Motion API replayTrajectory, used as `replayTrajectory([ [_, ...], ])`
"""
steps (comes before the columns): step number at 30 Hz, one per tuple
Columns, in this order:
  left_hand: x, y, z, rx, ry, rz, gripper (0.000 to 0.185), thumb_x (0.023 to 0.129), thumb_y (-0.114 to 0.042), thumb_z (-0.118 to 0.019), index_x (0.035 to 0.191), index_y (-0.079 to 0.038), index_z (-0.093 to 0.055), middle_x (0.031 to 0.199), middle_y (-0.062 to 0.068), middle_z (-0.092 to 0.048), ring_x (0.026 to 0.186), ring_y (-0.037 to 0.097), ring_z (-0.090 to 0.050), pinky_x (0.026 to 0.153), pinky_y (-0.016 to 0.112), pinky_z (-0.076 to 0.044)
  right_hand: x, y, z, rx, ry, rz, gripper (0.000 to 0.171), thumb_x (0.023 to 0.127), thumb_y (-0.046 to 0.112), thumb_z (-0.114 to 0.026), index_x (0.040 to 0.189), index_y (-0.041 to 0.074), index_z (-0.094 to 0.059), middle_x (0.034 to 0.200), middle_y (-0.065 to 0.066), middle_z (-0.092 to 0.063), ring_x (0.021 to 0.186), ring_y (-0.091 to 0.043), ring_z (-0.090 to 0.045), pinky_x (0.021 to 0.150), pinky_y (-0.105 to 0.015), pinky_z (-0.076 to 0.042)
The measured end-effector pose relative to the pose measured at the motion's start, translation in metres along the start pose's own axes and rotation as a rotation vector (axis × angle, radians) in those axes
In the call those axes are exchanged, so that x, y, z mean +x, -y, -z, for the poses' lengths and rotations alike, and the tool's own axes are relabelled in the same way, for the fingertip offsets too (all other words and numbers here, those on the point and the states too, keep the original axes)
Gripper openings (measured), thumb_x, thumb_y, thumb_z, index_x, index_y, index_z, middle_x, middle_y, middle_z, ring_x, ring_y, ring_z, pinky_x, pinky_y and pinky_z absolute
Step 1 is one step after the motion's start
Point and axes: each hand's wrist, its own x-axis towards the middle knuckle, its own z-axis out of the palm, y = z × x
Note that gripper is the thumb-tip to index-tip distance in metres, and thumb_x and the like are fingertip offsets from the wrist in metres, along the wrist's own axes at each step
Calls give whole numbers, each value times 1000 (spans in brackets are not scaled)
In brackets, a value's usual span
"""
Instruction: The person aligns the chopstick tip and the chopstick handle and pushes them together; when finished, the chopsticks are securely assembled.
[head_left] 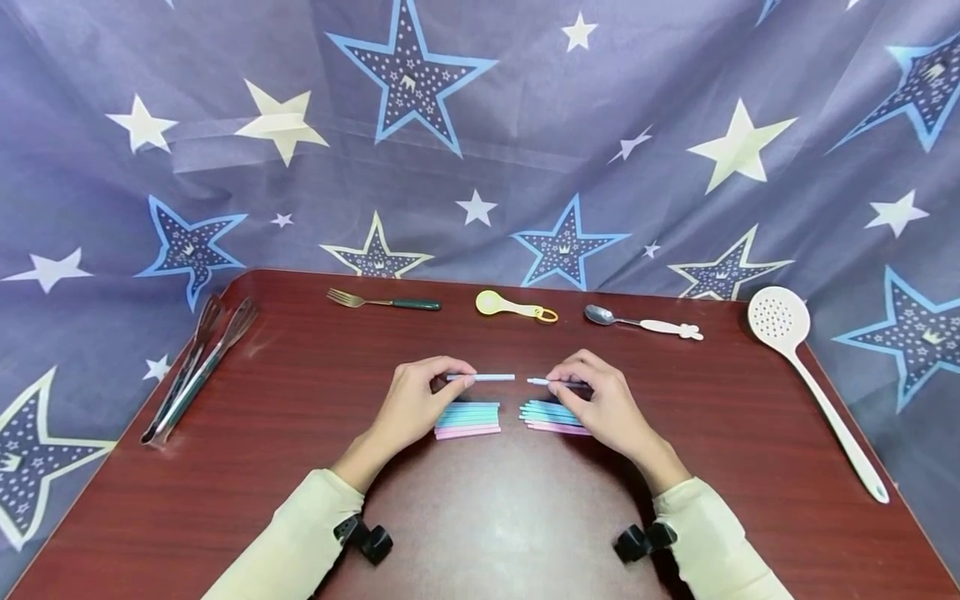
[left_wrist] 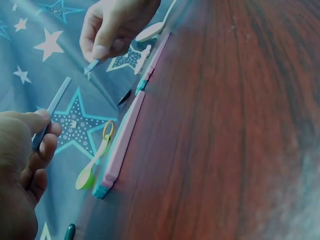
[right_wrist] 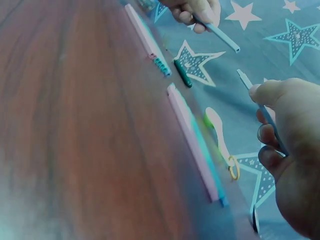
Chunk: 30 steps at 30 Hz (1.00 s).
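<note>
A person in pale yellow sleeves sits at a dark red wooden table, both hands raised slightly above its middle. The left hand pinches a short pale blue stick between thumb and fingers, holding it level with its free end pointing toward the other hand. The right hand pinches a second pale blue stick the same way, its tip aimed back at the first; the two tips are near each other but apart. Just below the left hand, on the table, lies a neat row of sticks, blue ones with pink ones at the edge nearest the person. Just below the right hand lies a second row, also blue and pink, partly covered by the fingers. Beyond the hands, along the far edge of the table, lie a fork with a green handle, a yellow spoon and a metal spoon with a white handle. Well out past the right hand rests a long white slotted ladle. Well out past the left hand lie metal tongs. A grey-blue cloth printed with stars hangs behind and around the table.
</note>
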Motion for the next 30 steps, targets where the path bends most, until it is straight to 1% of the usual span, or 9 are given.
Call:
replayTrajectory([
  [4,-1,-3,1,-6,-17,-18,6,93,-22,-79,97,-24,-79,86,-11,-74,62,4,-51,59,21,-43,2,7,1,45,-18,3,15,88,7,-81,98,18,-77,95,6,-69,87,-6,-64,77,-15,-50],
  [8,-1,-6,1,-20,-7,-31,5,93,-22,-78,98,-23,-79,85,-10,-73,64,4,-50,60,21,-43,3,12,2,62,-21,0,15,89,7,-81,98,19,-77,94,5,-69,84,-5,-62,73,-16,-48],
  [12,-2,-9,1,-32,-6,-28,5,93,-21,-78,98,-21,-80,84,-10,-72,64,4,-49,60,21,-42,4,15,4,68,-25,-2,15,88,6,-81,97,18,-77,93,5,-69,83,-5,-62,71,-16,-48],
  [17,-3,-10,1,-37,-10,-23,5,92,-20,-79,97,-22,-79,83,-10,-72,64,4,-49,60,21,-42,4,17,4,66,-12,-4,16,88,5,-81,98,18,-77,94,7,-69,85,-5,-62,71,-17,-48],
  [22,-3,-9,0,-36,4,-21,4,93,-21,-78,97,-22,-79,82,-10,-70,64,4,-48,60,21,-41,3,18,2,60,-5,2,16,87,4,-81,97,17,-77,93,6,-69,85,-5,-63,73,-15,-48],
  [30,-4,-9,-3,-38,33,-14,4,94,-22,-78,97,-23,-79,85,-10,-72,65,4,-48,60,21,-41,2,19,-2,57,6,28,14,88,4,-80,96,15,-77,93,5,-70,84,-6,-63,73,-14,-48],
])
